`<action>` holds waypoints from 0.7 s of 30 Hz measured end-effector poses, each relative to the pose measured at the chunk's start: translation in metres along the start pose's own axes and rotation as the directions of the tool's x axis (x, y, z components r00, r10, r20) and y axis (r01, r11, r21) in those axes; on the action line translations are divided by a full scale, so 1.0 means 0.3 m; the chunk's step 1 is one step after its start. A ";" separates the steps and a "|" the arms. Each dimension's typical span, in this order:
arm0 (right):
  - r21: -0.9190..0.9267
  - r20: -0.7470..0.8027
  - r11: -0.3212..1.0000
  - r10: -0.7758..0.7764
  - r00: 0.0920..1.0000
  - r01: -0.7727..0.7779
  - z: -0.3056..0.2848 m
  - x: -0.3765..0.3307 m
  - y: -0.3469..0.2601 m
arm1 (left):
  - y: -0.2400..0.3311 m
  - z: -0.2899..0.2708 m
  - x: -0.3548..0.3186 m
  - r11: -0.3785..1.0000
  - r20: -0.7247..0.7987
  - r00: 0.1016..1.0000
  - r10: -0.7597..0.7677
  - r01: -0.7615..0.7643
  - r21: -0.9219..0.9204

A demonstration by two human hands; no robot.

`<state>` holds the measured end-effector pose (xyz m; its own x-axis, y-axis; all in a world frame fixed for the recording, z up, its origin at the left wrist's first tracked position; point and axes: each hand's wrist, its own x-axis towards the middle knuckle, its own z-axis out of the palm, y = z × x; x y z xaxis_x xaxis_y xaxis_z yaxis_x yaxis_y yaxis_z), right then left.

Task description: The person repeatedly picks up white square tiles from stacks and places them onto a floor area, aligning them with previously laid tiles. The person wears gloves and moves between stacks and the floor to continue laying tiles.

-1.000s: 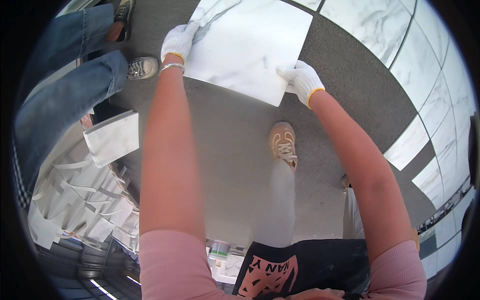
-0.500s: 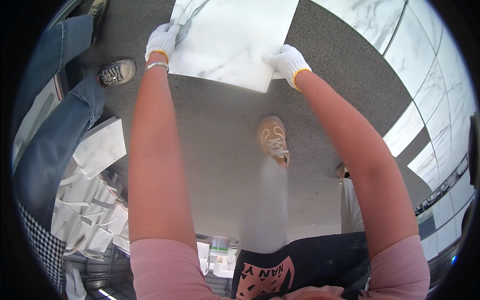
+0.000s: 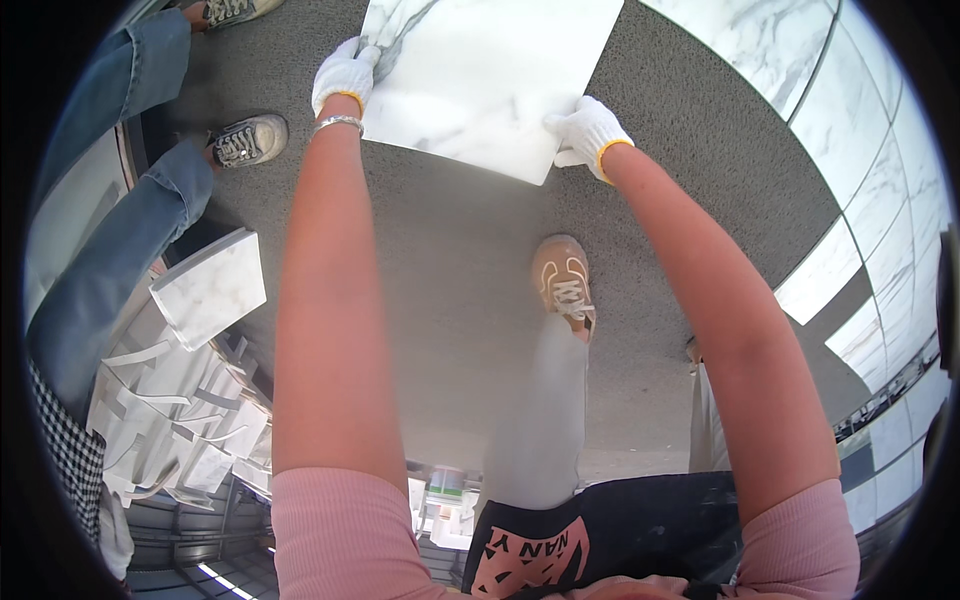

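A large white marble-patterned tile (image 3: 490,80) hangs over the grey textured floor, held at arm's length in front of me. My left hand (image 3: 343,75), in a white work glove, grips its left edge. My right hand (image 3: 585,135), also gloved, grips its near right corner. A metal bracelet sits on my left wrist. Below the tile my own foot in a tan sneaker (image 3: 563,283) stands on the grey floor.
Another person in blue jeans (image 3: 110,270) and grey sneakers (image 3: 245,140) stands at left. A smaller marble tile (image 3: 210,288) lies on a pile of broken white tile pieces (image 3: 170,420) at lower left. Laid marble tiles (image 3: 880,150) cover the floor at right.
Both hands have carried the tile farther forward and up in the view. My foot and the person at left have shifted with my movement.
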<state>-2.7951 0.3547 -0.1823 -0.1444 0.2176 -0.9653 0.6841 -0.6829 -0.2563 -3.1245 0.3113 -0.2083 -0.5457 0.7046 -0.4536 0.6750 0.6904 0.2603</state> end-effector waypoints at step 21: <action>-0.799 -0.026 0.562 -0.384 0.923 0.212 -0.001 0.007 0.057 | 0.136 0.095 -0.262 0.908 0.149 0.988 -0.045 -0.022 0.419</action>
<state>-2.7836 0.3438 -0.1885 -0.3775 0.4809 -0.7914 0.9257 0.2196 -0.3081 -3.0400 0.2794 -0.1863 -0.4954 0.6406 -0.5866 0.8328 0.5422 -0.1113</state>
